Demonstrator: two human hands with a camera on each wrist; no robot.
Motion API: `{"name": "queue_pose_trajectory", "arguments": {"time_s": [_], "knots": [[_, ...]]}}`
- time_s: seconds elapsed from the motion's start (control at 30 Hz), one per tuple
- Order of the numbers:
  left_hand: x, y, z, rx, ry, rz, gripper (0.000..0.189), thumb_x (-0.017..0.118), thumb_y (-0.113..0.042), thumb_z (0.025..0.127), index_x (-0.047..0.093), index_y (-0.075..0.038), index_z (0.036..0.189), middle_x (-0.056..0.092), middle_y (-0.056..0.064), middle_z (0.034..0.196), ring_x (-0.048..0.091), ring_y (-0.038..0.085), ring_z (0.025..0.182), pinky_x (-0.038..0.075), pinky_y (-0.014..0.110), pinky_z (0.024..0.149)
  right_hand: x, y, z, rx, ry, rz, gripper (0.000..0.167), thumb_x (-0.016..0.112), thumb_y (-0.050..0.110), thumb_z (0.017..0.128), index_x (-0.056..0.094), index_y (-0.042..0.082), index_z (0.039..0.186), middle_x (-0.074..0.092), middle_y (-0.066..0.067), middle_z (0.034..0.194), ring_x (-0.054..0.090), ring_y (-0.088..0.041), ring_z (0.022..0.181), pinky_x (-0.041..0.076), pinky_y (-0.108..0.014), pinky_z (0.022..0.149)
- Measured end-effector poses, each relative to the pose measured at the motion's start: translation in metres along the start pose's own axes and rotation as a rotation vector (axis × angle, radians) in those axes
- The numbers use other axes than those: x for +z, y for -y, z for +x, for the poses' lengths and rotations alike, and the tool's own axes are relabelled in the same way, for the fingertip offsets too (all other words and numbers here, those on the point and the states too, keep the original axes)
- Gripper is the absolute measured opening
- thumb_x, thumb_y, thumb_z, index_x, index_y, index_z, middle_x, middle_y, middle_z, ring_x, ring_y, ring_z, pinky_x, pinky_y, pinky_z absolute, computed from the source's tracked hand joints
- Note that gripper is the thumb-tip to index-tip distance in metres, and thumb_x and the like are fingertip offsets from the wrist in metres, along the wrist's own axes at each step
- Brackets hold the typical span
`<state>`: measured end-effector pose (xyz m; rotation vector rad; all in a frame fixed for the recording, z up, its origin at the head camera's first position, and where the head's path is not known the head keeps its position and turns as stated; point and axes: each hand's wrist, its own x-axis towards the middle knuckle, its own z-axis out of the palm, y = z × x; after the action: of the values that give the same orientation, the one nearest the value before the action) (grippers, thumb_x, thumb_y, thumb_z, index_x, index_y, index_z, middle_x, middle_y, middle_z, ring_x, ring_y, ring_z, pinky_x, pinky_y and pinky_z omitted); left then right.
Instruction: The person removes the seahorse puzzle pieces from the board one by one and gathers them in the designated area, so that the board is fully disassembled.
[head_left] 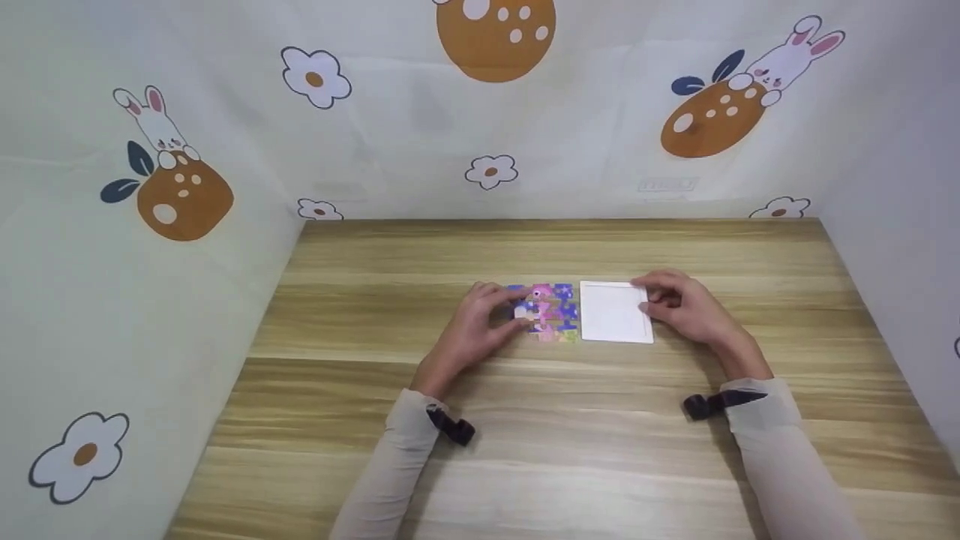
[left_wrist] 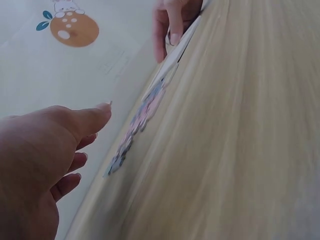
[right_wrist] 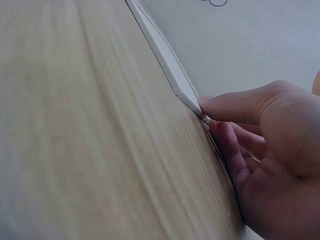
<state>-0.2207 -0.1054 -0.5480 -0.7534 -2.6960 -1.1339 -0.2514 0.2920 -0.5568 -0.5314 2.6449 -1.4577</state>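
Several jigsaw puzzle pieces (head_left: 566,309), pink, purple and blue, lie joined in a flat patch on the table. My left hand (head_left: 474,319) hovers at the left side of that patch, thumb and fingers spread apart and holding nothing; in the left wrist view a gap shows between the fingers and the puzzle pieces (left_wrist: 140,120). Just right of the pieces sits a shallow white square tray (head_left: 615,315) with a thin raised rim. At its right edge, my right hand (head_left: 688,306) pinches the rim, the thumb (right_wrist: 220,107) on top and curled fingers beside and below.
The wood-grain table (head_left: 570,435) runs out to both sides and toward me. A pale cloth wall (head_left: 390,135) printed with rabbits, oranges and flowers rises behind it and along the sides. Black wrist cameras (head_left: 454,429) are strapped over both sleeves.
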Motion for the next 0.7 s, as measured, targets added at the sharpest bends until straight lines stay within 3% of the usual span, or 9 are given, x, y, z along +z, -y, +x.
{"name": "queue_pose_trajectory", "arguments": {"time_s": [0.1,0.37,0.7], "knots": [[-0.003,0.005,-0.003,-0.01,0.013,-0.004,0.048,0.086,-0.03,0.094,0.074,-0.013,0.137,0.075,0.007,0.128,0.064,0.023,0.122,0.053,0.043,0.112,0.0,0.001,0.0,0.009,0.005,0.008,0.04,0.076,-0.001,0.097,0.072,0.0,0.137,0.064,-0.02,0.135,0.061,-0.024,0.104,0.051,-0.011,0.085],[-0.005,0.019,-0.006,0.073,0.091,0.008,0.043,0.09,-0.034,0.091,0.079,-0.014,0.128,0.077,0.004,0.125,0.065,0.024,0.123,0.052,0.043,0.113,0.0,0.001,0.0,0.023,0.004,0.016,0.04,0.076,0.0,0.097,0.071,-0.001,0.137,0.065,-0.023,0.132,0.061,-0.019,0.102,0.051,-0.01,0.084],[-0.011,0.021,-0.009,-0.008,0.178,-0.041,0.045,0.091,-0.042,0.087,0.08,-0.018,0.124,0.076,0.001,0.126,0.063,0.023,0.125,0.049,0.049,0.117,-0.001,0.001,0.0,0.022,0.007,0.009,0.041,0.077,0.002,0.097,0.071,0.001,0.137,0.065,-0.022,0.132,0.061,-0.015,0.101,0.052,-0.011,0.085]]}}
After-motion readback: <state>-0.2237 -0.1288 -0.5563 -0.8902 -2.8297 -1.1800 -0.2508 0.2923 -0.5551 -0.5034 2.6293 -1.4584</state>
